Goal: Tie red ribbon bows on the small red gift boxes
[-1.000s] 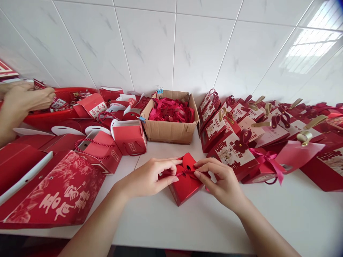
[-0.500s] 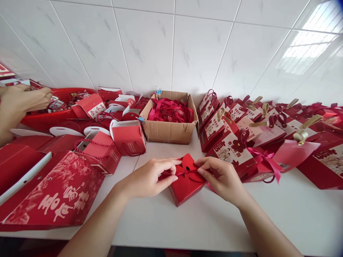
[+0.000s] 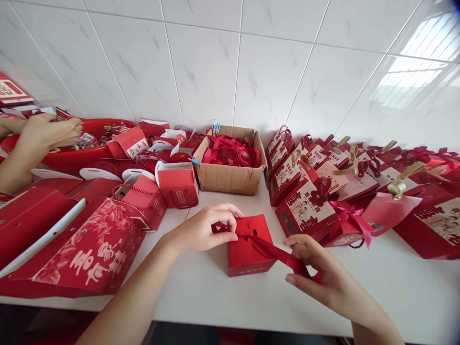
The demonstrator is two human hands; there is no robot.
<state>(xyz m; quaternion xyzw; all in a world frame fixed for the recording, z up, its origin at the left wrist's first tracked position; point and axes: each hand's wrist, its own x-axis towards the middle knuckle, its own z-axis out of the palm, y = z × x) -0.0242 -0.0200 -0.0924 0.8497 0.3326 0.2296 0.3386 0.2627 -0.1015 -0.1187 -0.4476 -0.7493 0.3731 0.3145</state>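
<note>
A small red box (image 3: 251, 261) with folded petal flaps on top stands on the white table (image 3: 215, 306). A dark red ribbon (image 3: 278, 254) crosses its top and stretches off to the right. My left hand (image 3: 210, 227) is at the box's left edge, thumb and fingertips pinched on the ribbon near the knot area. To the right of the box, my right hand (image 3: 319, 273) has the ribbon's other length running between its thumb and fingers, with the fingers loosely curled around it.
Behind the box sits a cardboard box (image 3: 230, 179) of red ribbons. Finished-looking gift boxes (image 3: 305, 206) crowd the right; red cartons (image 3: 89, 249) fill the left. Another person's hand (image 3: 50, 134) is over a red basin (image 3: 72, 160) of packets at the far left.
My right hand has moved right and down, away from the box, drawing the ribbon out. The red box has turned so its front faces me. The view has shifted slightly.
</note>
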